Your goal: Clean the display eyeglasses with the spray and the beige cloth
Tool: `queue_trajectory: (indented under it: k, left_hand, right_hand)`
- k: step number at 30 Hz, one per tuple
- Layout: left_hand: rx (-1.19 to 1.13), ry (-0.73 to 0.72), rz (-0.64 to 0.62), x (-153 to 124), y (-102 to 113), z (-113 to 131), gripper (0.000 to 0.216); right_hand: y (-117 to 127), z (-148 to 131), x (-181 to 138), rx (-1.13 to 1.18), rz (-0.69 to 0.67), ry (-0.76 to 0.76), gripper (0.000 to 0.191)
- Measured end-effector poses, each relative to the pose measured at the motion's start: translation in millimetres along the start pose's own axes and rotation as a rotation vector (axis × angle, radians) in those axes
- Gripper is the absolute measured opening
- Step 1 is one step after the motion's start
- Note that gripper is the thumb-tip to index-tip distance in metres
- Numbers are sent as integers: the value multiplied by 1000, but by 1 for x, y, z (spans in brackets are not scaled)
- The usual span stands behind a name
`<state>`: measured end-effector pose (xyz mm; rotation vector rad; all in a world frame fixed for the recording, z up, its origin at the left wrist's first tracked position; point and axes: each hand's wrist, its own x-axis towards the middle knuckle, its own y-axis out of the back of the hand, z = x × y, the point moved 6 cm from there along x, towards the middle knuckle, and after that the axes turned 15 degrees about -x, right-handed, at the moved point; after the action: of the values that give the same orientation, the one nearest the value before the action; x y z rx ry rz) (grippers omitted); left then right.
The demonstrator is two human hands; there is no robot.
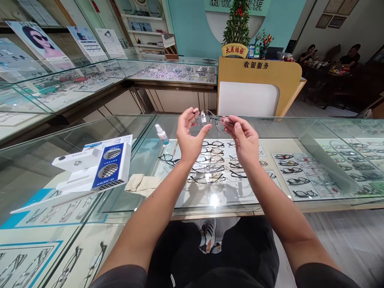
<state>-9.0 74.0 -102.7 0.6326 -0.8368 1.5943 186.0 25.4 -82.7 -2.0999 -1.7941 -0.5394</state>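
Observation:
Both my hands hold up a pair of thin-rimmed round eyeglasses (pixel 213 119) above the glass counter. My left hand (pixel 190 134) pinches the left side of the frame near a small white tag on the lens. On the other side, my right hand (pixel 244 136) has its fingers closed at the right rim. A folded beige cloth (pixel 143 185) lies on the glass left of my forearm. Behind it stands a small white spray bottle (pixel 162 134). Another pair of eyeglasses (pixel 169 159) with dark rims is partly hidden by my left forearm.
Rows of glasses (pixel 207 170) show beneath the counter top (pixel 255 210). A blue and white display box (pixel 111 164) stands at the left. Across the aisle are another glass showcase (pixel 171 74) and a wooden cashier desk (pixel 288 90). Two people sit at the far right.

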Motion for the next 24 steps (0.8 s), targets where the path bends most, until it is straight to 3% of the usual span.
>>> queue_trajectory:
  k: [6,12,17,24]
  left_hand:
    - [124,-42,3,5,4,8,72]
    - [249,-207,-178,4,-10,33,65]
    - [246,-277,-267,3,-15,43,61]
    - [283,-256,-357,7,-16,52,60]
  right_hand:
    - [13,-9,5,-156,29,75,39]
    - [14,-14,6,-505,-25,239,21]
    - [10,-2,11,-473,-147,188,25]
    - [17,-2,16,-378,-300,107,35]
